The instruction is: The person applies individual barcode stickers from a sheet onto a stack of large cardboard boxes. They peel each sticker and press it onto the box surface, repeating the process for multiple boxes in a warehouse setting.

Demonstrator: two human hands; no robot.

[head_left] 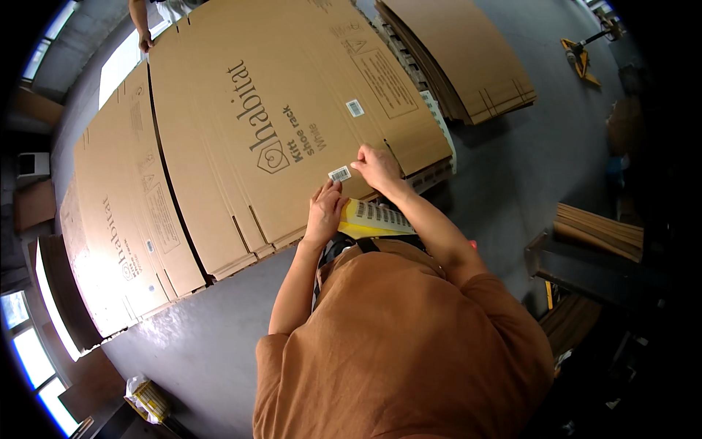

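So the left hand (324,212) had its fingertips at the white barcode label (340,174), which lay near the edge of the flat brown cardboard (212,139). Couldn't tell if it gripped the yellow label sheet (376,218) just below. The right hand (379,170) was curled beside the label, thumb and index close; couldn't tell if they pinched anything.

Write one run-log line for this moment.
left hand: at label; right hand: beside label; label: on carton; sheet: beside left hand; co-worker's hand: far carton edge
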